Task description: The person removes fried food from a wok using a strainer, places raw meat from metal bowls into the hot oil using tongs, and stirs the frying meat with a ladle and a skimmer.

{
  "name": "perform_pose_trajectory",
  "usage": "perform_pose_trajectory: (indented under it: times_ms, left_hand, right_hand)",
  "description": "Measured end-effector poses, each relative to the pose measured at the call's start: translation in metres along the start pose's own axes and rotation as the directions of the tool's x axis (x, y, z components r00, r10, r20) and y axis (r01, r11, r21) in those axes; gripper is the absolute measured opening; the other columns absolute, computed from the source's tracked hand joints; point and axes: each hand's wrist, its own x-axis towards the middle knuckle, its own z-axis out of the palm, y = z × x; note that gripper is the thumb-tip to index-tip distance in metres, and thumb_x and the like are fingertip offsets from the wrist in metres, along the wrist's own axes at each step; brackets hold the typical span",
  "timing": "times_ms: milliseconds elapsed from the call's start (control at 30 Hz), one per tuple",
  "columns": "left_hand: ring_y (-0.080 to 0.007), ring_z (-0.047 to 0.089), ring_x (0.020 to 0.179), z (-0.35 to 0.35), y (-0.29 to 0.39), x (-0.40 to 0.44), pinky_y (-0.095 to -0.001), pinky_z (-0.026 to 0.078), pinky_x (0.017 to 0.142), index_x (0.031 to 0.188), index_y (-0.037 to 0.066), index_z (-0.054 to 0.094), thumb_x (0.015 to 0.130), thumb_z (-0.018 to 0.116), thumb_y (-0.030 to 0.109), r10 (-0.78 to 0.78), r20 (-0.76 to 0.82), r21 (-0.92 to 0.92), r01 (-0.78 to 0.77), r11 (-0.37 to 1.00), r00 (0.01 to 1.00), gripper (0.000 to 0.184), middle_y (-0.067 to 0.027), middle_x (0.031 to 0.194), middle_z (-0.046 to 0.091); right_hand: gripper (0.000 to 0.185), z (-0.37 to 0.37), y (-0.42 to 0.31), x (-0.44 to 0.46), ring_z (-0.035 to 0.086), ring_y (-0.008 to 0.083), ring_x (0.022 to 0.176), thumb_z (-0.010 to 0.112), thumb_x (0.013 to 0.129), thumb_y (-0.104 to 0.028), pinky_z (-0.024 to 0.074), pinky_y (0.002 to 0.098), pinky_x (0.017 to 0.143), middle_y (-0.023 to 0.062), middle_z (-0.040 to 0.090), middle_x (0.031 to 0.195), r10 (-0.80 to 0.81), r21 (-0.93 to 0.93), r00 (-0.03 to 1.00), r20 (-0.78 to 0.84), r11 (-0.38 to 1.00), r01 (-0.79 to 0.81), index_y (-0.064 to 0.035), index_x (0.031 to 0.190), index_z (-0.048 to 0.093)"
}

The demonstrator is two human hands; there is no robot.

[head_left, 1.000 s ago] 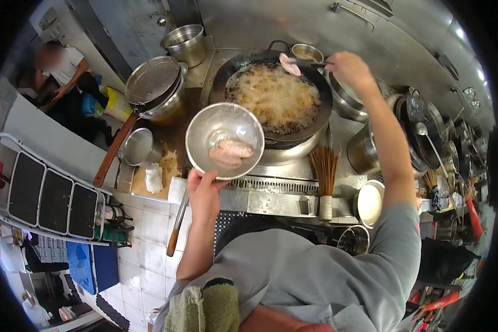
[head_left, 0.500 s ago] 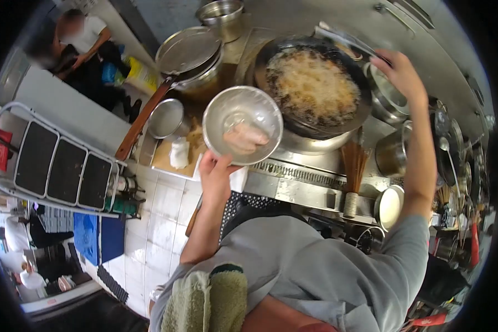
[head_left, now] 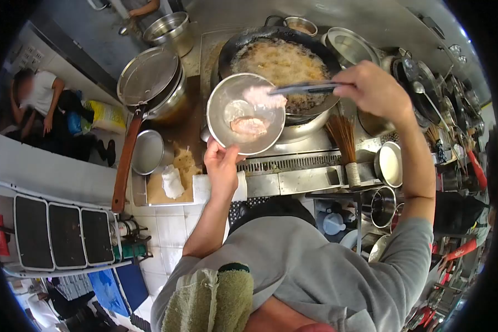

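Note:
My left hand (head_left: pixel 222 167) grips the near rim of a steel mixing bowl (head_left: pixel 220 113), which is tilted toward me beside the wok. A pale, wet piece of raw meat (head_left: pixel 249 126) lies in the bowl. My right hand (head_left: pixel 375 91) is closed on the handle end of dark metal tongs (head_left: pixel 312 87). At the tongs' tips, over the bowl's far right rim, is another pale piece of meat (head_left: pixel 258 96). Behind the bowl, bubbling oil with golden pieces (head_left: pixel 279 58) fills the black wok (head_left: pixel 227 61).
A wide strainer (head_left: pixel 149 77) with a long wooden handle rests on a pot at left. Near it stand a small pot (head_left: pixel 149 150) and a white cloth (head_left: pixel 172 182). A bamboo brush (head_left: pixel 348 149) leans at the stove edge. A person (head_left: pixel 41 97) sits at far left.
My right hand has brought the tongs from the wok's far right side to the bowl. One piece of meat is now raised at their tips. My left hand still holds the bowl.

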Motion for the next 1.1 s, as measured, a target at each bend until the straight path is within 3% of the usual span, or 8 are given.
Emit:
perform_pose_trajectory:
  times_ms: [333,633,800,867,933,967,1033,1100]
  left_hand:
    - [-0.0219,0.063,0.09,0.021,0.011,-0.013,-0.0406,0.058,0.075,0.099,0.0,0.054,0.082,0.051,-0.002,-0.208,-0.054,-0.137,0.199,0.97,0.977,0.018,-0.0118,0.102,0.061]
    - [-0.0238,0.065,0.091,0.003,0.008,-0.054,-0.043,0.059,0.074,0.092,0.001,0.054,0.083,0.049,-0.002,-0.153,-0.276,-0.085,0.134,0.987,0.949,0.011,-0.0133,0.106,0.062]
    - [-0.0231,0.062,0.094,0.002,0.022,-0.052,-0.0403,0.055,0.078,0.109,-0.001,0.055,0.087,0.048,0.001,-0.108,-0.316,-0.047,0.099,0.994,0.942,0.024,-0.0117,0.106,0.061]
    - [-0.0176,0.063,0.087,0.006,0.028,-0.04,-0.0359,0.055,0.074,0.092,0.002,0.056,0.086,0.057,0.002,-0.086,-0.31,-0.04,0.077,0.996,0.947,0.006,-0.0096,0.096,0.063]
    - [-0.0142,0.06,0.077,-0.008,0.014,-0.025,-0.0316,0.055,0.068,0.078,0.005,0.052,0.084,0.058,-0.002,-0.033,-0.287,0.001,0.035,0.999,0.957,0.011,-0.0034,0.081,0.059]
    - [-0.014,0.059,0.081,-0.005,0.016,-0.018,-0.031,0.055,0.064,0.072,0.005,0.048,0.084,0.057,-0.003,-0.017,-0.236,0.019,0.022,1.0,0.972,0.017,-0.0046,0.09,0.056]
    - [-0.0135,0.057,0.088,-0.002,0.013,-0.004,-0.0282,0.053,0.068,0.071,0.005,0.048,0.083,0.057,-0.005,0.03,-0.139,0.011,-0.029,1.0,0.99,0.018,-0.0069,0.106,0.051]
    - [-0.0143,0.059,0.088,0.001,0.003,0.006,-0.0306,0.055,0.072,0.075,0.004,0.048,0.083,0.055,-0.006,0.141,-0.037,0.086,-0.138,0.987,0.989,0.015,-0.0065,0.103,0.054]
  right_hand:
    - [0.029,0.038,0.126,0.122,0.065,0.033,0.089,0.063,0.083,-0.032,0.0512,0.0421,0.078,0.0182,0.067,0.093,0.296,-0.17,0.945,-0.141,0.933,-0.318,-0.0067,0.098,0.069]
    - [0.024,0.141,0.189,0.227,0.066,0.0312,0.091,0.064,0.082,-0.027,0.0525,0.0419,0.079,0.0164,0.068,0.093,0.195,-0.37,0.975,-0.11,0.902,-0.222,-0.0041,0.085,0.069]
    - [0.031,0.064,0.162,0.188,0.065,0.034,0.093,0.057,0.086,-0.03,0.0526,0.0433,0.08,0.021,0.067,0.094,0.284,-0.202,0.926,-0.249,0.92,-0.337,-0.0024,0.099,0.066]
    - [0.044,0.026,0.138,0.145,0.065,0.0334,0.092,0.063,0.084,-0.038,0.0515,0.0408,0.081,0.0217,0.066,0.099,0.23,0.092,0.931,-0.285,0.973,-0.212,-0.0009,0.109,0.064]
    - [0.04,-0.003,0.108,0.099,0.065,0.0331,0.092,0.062,0.087,-0.032,0.0496,0.0391,0.082,0.022,0.066,0.099,0.055,0.023,0.961,-0.271,0.998,-0.05,0.001,0.11,0.064]
    - [0.036,-0.017,0.085,0.08,0.065,0.0331,0.089,0.063,0.086,-0.028,0.0492,0.0396,0.081,0.0215,0.066,0.1,0.079,0.079,0.992,-0.103,0.994,-0.071,0.0017,0.106,0.065]
    - [0.032,-0.007,0.056,0.039,0.064,0.0331,0.087,0.064,0.084,-0.026,0.0486,0.0403,0.079,0.0206,0.066,0.099,-0.012,0.064,0.977,-0.213,0.998,0.027,0.0008,0.1,0.067]
    - [0.028,-0.007,0.023,0.011,0.062,0.0336,0.089,0.065,0.082,-0.025,0.0473,0.0427,0.079,0.0197,0.065,0.094,-0.05,0.04,0.993,0.104,0.998,0.046,0.0003,0.094,0.067]
